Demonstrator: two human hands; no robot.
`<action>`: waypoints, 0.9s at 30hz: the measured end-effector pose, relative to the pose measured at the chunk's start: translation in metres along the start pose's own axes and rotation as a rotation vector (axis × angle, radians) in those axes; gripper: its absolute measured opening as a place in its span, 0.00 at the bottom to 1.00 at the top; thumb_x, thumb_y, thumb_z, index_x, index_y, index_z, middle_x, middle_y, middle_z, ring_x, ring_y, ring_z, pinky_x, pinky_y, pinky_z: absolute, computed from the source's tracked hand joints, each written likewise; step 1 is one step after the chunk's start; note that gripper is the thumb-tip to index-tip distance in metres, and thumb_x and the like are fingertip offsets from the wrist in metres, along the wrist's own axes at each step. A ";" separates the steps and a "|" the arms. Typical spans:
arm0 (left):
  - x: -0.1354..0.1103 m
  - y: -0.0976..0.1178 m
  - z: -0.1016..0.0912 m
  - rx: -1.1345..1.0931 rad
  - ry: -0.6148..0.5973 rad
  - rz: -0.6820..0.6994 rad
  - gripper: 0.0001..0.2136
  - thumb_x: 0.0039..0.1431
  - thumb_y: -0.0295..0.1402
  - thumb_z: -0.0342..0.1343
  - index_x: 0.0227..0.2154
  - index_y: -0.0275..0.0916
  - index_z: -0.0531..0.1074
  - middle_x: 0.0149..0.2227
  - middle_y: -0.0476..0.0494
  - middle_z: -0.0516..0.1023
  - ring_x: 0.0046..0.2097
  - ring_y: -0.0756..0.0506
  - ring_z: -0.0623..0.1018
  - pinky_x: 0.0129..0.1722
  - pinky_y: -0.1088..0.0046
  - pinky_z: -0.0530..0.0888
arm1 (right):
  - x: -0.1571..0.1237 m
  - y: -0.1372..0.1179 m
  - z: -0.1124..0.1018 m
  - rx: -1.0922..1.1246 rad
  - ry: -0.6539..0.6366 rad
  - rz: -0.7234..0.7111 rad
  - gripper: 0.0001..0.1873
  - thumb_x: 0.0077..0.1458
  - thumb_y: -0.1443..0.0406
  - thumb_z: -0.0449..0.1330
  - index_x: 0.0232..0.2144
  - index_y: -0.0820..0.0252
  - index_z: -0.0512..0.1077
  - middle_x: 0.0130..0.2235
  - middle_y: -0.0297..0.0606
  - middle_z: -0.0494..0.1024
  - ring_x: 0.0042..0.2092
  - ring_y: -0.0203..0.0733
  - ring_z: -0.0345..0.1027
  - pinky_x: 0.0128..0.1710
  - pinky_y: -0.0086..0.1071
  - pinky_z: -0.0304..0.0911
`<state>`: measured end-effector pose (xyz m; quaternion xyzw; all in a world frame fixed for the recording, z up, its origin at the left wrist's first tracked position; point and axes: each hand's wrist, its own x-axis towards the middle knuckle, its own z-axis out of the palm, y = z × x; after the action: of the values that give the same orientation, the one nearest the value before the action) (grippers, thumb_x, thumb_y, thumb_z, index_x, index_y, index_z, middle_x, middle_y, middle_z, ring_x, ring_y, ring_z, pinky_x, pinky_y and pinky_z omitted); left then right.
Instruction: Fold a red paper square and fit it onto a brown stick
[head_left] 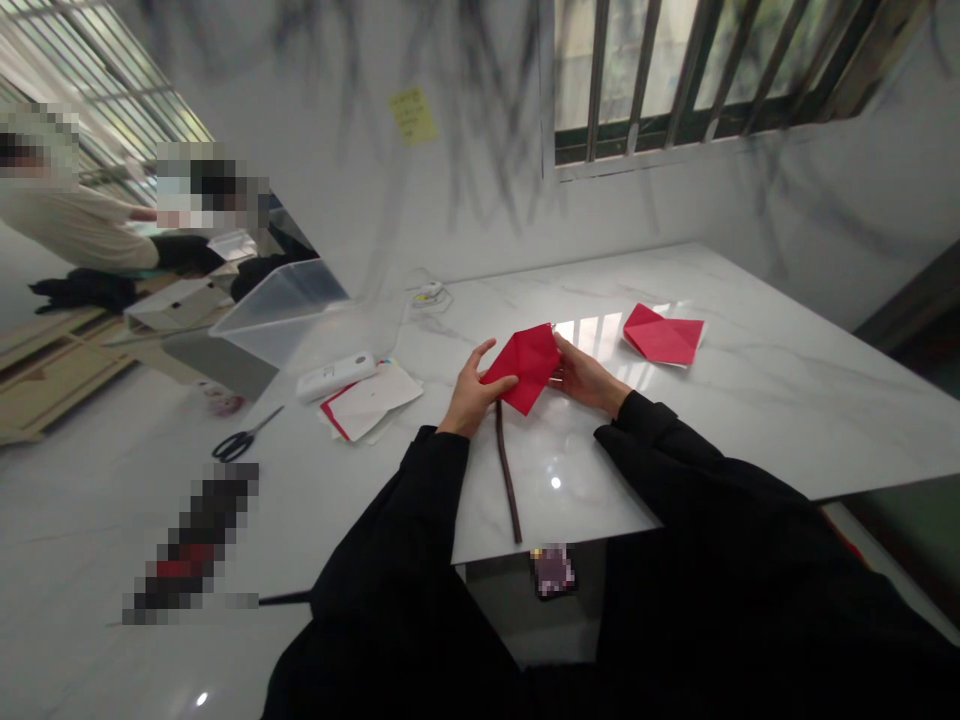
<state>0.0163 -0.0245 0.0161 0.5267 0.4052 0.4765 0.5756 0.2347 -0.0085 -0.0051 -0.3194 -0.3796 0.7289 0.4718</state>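
Note:
A folded sheet of red paper (529, 362) is held up between my two hands, above the white marbled table. My left hand (474, 392) grips its left edge, thumb lying across the front. At the paper's right edge, my right hand (581, 372) is closed on it, its fingers partly behind the sheet. Below the paper a thin dark brown stick (508, 475) lies on the table, its upper end close to my left hand. Another folded red paper (664, 336), with white edges showing, rests farther right on the table.
Left of my hands are paper sheets (375, 402), a white oblong device (336, 377) and black scissors (238, 443). A clear plastic bin (277, 310) stands behind them. The table's front edge (555, 545) runs before my body. Two people sit at far left.

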 end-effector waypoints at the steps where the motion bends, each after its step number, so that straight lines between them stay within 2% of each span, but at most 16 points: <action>1: 0.000 0.001 -0.002 0.007 0.000 -0.010 0.53 0.43 0.34 0.76 0.71 0.38 0.54 0.37 0.41 0.85 0.34 0.43 0.84 0.39 0.67 0.81 | -0.001 -0.001 0.000 -0.011 -0.008 0.004 0.28 0.57 0.39 0.62 0.37 0.57 0.77 0.36 0.38 0.81 0.39 0.41 0.73 0.43 0.34 0.69; 4: -0.001 0.003 -0.006 0.022 -0.023 -0.039 0.54 0.42 0.34 0.76 0.71 0.38 0.54 0.36 0.42 0.85 0.33 0.44 0.83 0.38 0.68 0.80 | -0.002 0.000 0.001 -0.066 -0.006 -0.034 0.28 0.53 0.40 0.66 0.38 0.58 0.78 0.38 0.39 0.82 0.40 0.42 0.74 0.42 0.35 0.70; 8: -0.004 0.006 -0.004 0.062 -0.055 -0.008 0.53 0.42 0.34 0.76 0.71 0.38 0.55 0.35 0.43 0.85 0.33 0.44 0.83 0.38 0.68 0.80 | 0.001 0.010 0.005 -0.211 0.074 -0.182 0.25 0.47 0.48 0.74 0.40 0.59 0.79 0.41 0.42 0.83 0.41 0.45 0.75 0.43 0.39 0.71; 11: -0.004 0.005 -0.002 0.083 -0.032 0.025 0.51 0.42 0.34 0.76 0.70 0.38 0.57 0.34 0.45 0.84 0.32 0.45 0.82 0.38 0.68 0.80 | 0.004 0.016 0.009 -0.308 0.180 -0.320 0.23 0.45 0.52 0.75 0.40 0.59 0.78 0.41 0.42 0.83 0.41 0.45 0.75 0.45 0.40 0.71; 13: -0.002 0.001 -0.001 0.055 0.012 0.034 0.51 0.43 0.35 0.76 0.69 0.38 0.57 0.35 0.45 0.84 0.33 0.45 0.82 0.39 0.67 0.81 | 0.003 0.017 0.012 -0.323 0.211 -0.352 0.23 0.44 0.53 0.75 0.39 0.59 0.77 0.42 0.41 0.83 0.42 0.45 0.75 0.45 0.40 0.70; 17: 0.004 -0.009 -0.003 -0.033 0.137 0.049 0.49 0.43 0.37 0.75 0.68 0.37 0.58 0.37 0.43 0.84 0.36 0.44 0.83 0.43 0.65 0.80 | -0.003 0.010 0.017 -0.248 0.125 -0.283 0.27 0.43 0.48 0.75 0.41 0.56 0.77 0.43 0.38 0.82 0.42 0.44 0.75 0.40 0.36 0.69; 21: 0.007 -0.013 -0.007 -0.082 0.172 0.054 0.49 0.43 0.39 0.75 0.67 0.36 0.59 0.36 0.45 0.83 0.36 0.45 0.82 0.43 0.67 0.80 | -0.004 0.006 0.017 -0.070 0.076 -0.215 0.30 0.49 0.36 0.65 0.36 0.54 0.74 0.42 0.36 0.80 0.44 0.43 0.73 0.37 0.33 0.68; 24: 0.005 -0.012 -0.007 -0.080 0.144 0.037 0.49 0.44 0.39 0.75 0.68 0.38 0.58 0.34 0.48 0.82 0.33 0.47 0.81 0.38 0.70 0.79 | -0.001 0.010 0.017 -0.016 0.104 -0.149 0.28 0.50 0.38 0.66 0.36 0.53 0.75 0.39 0.34 0.79 0.39 0.40 0.72 0.37 0.32 0.67; 27: 0.001 -0.010 -0.006 -0.041 0.099 0.019 0.48 0.45 0.39 0.74 0.69 0.38 0.58 0.33 0.49 0.82 0.31 0.48 0.80 0.36 0.72 0.78 | 0.002 0.015 0.018 -0.064 0.053 -0.120 0.27 0.48 0.42 0.71 0.39 0.55 0.77 0.37 0.34 0.79 0.37 0.39 0.72 0.37 0.31 0.66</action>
<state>0.0118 -0.0218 0.0050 0.4943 0.4185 0.5156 0.5610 0.2126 -0.0150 -0.0093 -0.3305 -0.4086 0.6780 0.5140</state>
